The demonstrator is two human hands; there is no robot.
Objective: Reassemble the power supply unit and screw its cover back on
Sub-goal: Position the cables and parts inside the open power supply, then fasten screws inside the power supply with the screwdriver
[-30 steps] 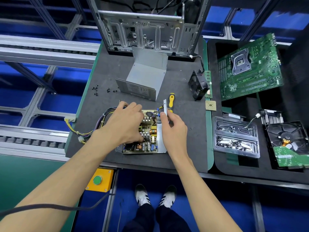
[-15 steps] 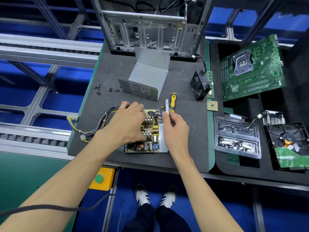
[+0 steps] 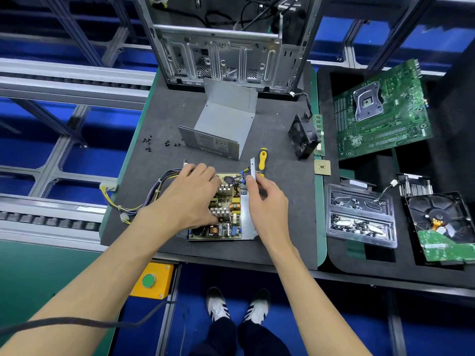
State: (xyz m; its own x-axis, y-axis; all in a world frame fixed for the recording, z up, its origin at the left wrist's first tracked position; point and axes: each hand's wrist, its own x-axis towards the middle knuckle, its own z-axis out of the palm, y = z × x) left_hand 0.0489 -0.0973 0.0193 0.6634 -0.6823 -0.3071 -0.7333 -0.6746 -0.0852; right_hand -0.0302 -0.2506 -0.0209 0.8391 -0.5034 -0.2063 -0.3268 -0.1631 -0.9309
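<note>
The open power supply base, a grey metal tray carrying a yellow-green circuit board, sits near the front edge of the dark grey foam work mat. Bare mat lies between the tray's right side and the mat's right edge.

The left hand lies palm-down over the board, fingers curled onto the components; its thumb presses near a heat sink. The right hand pinches the tray's upright grey metal side wall between thumb and fingertips.

The folded grey sheet-metal cover stands apart, behind the tray, near the bare silver computer chassis. A yellow-handled screwdriver lies just beside the side wall. Small black screws are scattered left of the cover.

A clear plastic two-compartment tray on the right holds small dark screws in both compartments; their type cannot be made out.

The left hand hides much of the board. The multicoloured cable bundle trails over the mat's left edge.
</note>
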